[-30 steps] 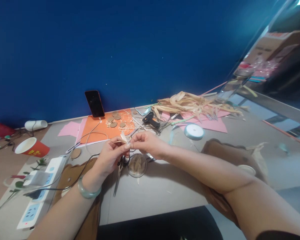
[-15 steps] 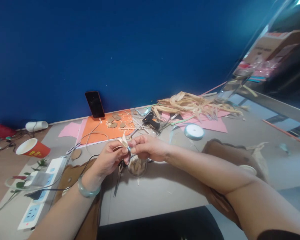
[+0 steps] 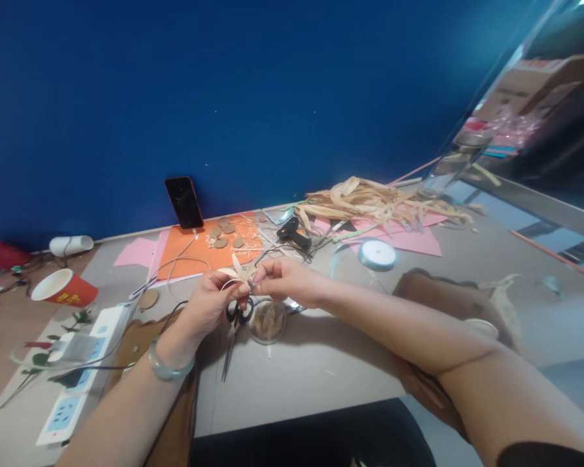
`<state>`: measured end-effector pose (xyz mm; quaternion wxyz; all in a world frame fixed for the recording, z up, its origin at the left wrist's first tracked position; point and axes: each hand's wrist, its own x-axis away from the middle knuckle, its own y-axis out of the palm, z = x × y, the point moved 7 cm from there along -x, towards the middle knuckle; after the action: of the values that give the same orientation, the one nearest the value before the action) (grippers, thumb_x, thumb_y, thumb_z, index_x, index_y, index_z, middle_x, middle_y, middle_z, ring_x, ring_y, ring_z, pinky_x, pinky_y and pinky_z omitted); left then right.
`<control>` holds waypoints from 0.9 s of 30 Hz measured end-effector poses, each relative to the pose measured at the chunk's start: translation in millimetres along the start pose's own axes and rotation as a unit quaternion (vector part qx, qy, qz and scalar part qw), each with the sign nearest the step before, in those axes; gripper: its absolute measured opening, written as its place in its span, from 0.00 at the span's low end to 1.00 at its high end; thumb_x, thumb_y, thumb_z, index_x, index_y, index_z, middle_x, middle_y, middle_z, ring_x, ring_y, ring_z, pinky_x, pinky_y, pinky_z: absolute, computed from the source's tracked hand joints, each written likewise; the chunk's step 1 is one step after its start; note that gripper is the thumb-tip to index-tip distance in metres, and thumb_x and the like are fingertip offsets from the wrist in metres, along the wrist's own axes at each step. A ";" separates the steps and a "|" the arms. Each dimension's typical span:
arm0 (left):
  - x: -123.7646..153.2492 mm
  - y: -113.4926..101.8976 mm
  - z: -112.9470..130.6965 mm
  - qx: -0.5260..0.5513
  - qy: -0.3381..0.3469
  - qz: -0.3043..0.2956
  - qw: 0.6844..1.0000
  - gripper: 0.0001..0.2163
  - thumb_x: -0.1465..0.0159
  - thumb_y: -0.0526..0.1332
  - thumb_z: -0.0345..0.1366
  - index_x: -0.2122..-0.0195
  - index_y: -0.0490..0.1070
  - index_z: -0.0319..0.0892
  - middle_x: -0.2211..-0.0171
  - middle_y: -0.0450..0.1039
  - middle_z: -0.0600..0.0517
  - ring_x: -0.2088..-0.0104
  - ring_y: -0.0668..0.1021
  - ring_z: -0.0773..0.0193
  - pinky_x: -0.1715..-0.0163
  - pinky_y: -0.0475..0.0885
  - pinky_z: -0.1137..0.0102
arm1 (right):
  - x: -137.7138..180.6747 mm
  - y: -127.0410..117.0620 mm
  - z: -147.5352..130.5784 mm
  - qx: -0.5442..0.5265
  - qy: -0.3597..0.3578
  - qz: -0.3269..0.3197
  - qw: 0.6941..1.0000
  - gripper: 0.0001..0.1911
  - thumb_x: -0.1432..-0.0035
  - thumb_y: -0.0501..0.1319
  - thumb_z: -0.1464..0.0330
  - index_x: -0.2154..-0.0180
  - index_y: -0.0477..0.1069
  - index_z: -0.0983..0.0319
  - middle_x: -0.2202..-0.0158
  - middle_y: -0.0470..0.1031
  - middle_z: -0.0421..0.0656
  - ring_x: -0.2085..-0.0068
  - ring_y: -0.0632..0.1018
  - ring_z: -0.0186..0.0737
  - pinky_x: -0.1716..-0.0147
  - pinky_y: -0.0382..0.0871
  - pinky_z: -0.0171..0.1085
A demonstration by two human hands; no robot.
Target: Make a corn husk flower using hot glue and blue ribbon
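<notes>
Both of my hands meet over the near middle of the table. My left hand point(image 3: 213, 301), with a pale green bangle on its wrist, is closed on a small flower of pale dried husk point(image 3: 240, 267), petals pointing up. My right hand point(image 3: 288, 283) pinches at the flower's right side, fingertips touching my left fingers; the exact bit it grips is hidden. Black-handled scissors point(image 3: 231, 331) lie just below my left hand, blades toward me. A clear round dish point(image 3: 267, 322) holding cut husk pieces stands under my right hand.
Behind are a glue gun point(image 3: 294, 233), orange paper point(image 3: 189, 253) with wooden discs, a propped phone point(image 3: 183, 202) and a heap of dried husks point(image 3: 365, 200). A ribbon spool point(image 3: 377, 255) sits right; a paper cup point(image 3: 65, 288) and power strip point(image 3: 85, 376) stand left.
The husk flower has turned and tilted left, its petals now more spread. My left hand has shifted slightly left, uncovering the scissors' handles, and the dish shows more.
</notes>
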<state>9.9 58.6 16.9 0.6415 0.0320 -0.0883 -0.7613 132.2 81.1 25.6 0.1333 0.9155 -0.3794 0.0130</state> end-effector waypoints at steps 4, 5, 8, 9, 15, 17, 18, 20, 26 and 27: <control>-2.1 -4.7 4.8 -0.056 0.019 0.002 0.998 0.13 0.52 0.72 0.43 0.77 0.74 0.39 0.83 0.71 0.54 0.81 0.71 0.69 0.78 0.66 0.72 | 1.7 -4.4 -4.2 0.035 -0.014 0.019 0.999 0.11 0.55 0.69 0.65 0.72 0.72 0.65 0.78 0.70 0.35 0.80 0.62 0.24 0.81 0.50 0.28; -2.2 -6.0 6.0 -0.073 0.023 0.005 0.997 0.12 0.52 0.72 0.42 0.77 0.75 0.39 0.83 0.71 0.54 0.81 0.71 0.69 0.78 0.66 0.73 | 1.9 -4.4 -5.8 0.040 -0.024 0.020 0.999 0.11 0.55 0.68 0.65 0.72 0.72 0.65 0.77 0.71 0.36 0.79 0.63 0.25 0.80 0.52 0.28; -2.3 -9.6 8.0 -0.112 0.030 0.018 0.993 0.11 0.52 0.72 0.41 0.78 0.75 0.39 0.83 0.71 0.54 0.80 0.70 0.69 0.77 0.65 0.73 | 1.8 -4.4 -8.6 0.064 -0.057 0.024 0.996 0.10 0.54 0.68 0.65 0.73 0.71 0.65 0.75 0.72 0.37 0.75 0.68 0.27 0.76 0.57 0.29; -2.4 -10.1 7.9 -0.116 0.029 0.021 0.993 0.11 0.52 0.72 0.40 0.78 0.75 0.39 0.83 0.71 0.54 0.81 0.70 0.69 0.78 0.64 0.73 | 1.6 -4.9 -8.5 0.076 -0.064 0.027 0.995 0.11 0.54 0.68 0.65 0.74 0.71 0.65 0.75 0.72 0.37 0.75 0.68 0.27 0.75 0.58 0.29; -2.3 -5.0 7.3 -0.083 0.019 0.028 0.996 0.12 0.52 0.72 0.40 0.79 0.72 0.39 0.84 0.70 0.55 0.82 0.69 0.70 0.78 0.64 0.74 | 1.2 -8.1 -4.5 0.124 -0.079 0.053 0.988 0.11 0.53 0.68 0.64 0.73 0.73 0.66 0.78 0.71 0.37 0.76 0.67 0.28 0.76 0.57 0.30; -1.3 -3.1 6.8 -0.074 0.011 0.035 0.997 0.13 0.53 0.72 0.40 0.79 0.72 0.39 0.85 0.70 0.55 0.82 0.70 0.70 0.79 0.64 0.74 | 1.6 -7.9 -4.8 0.130 -0.081 0.056 0.987 0.10 0.53 0.68 0.65 0.73 0.73 0.66 0.78 0.71 0.37 0.76 0.67 0.28 0.75 0.57 0.31; -0.7 -2.0 6.0 -0.071 0.005 0.035 0.997 0.13 0.53 0.73 0.40 0.79 0.71 0.39 0.85 0.69 0.55 0.83 0.70 0.70 0.79 0.64 0.74 | 1.7 -7.8 -5.1 0.133 -0.080 0.058 0.986 0.10 0.53 0.68 0.65 0.74 0.74 0.66 0.78 0.71 0.36 0.76 0.67 0.28 0.75 0.57 0.31; 0.6 0.0 3.3 -0.063 -0.009 0.033 0.997 0.13 0.52 0.72 0.40 0.78 0.71 0.39 0.85 0.69 0.55 0.83 0.70 0.70 0.80 0.64 0.74 | 1.7 -7.5 -5.3 0.130 -0.076 0.060 0.987 0.09 0.54 0.68 0.65 0.74 0.74 0.65 0.78 0.71 0.36 0.76 0.67 0.28 0.75 0.57 0.30; 1.3 1.7 1.2 0.008 0.000 0.025 1.000 0.12 0.53 0.73 0.38 0.75 0.72 0.38 0.81 0.71 0.56 0.81 0.72 0.71 0.78 0.68 0.75 | 0.7 -4.7 -2.6 0.057 -0.019 0.043 0.997 0.12 0.55 0.69 0.64 0.74 0.71 0.65 0.82 0.65 0.33 0.80 0.61 0.24 0.81 0.50 0.29; 1.0 2.1 2.2 0.016 0.007 0.017 1.000 0.12 0.54 0.74 0.36 0.73 0.73 0.39 0.79 0.72 0.56 0.79 0.73 0.71 0.77 0.69 0.75 | 0.8 -4.7 -2.0 0.045 -0.009 0.043 0.998 0.12 0.56 0.69 0.64 0.75 0.70 0.65 0.82 0.65 0.33 0.81 0.59 0.24 0.82 0.47 0.29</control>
<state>11.4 57.5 19.5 0.6543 0.0460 -0.0965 -0.7486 136.2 84.3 26.6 0.0878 0.9036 -0.4184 0.0279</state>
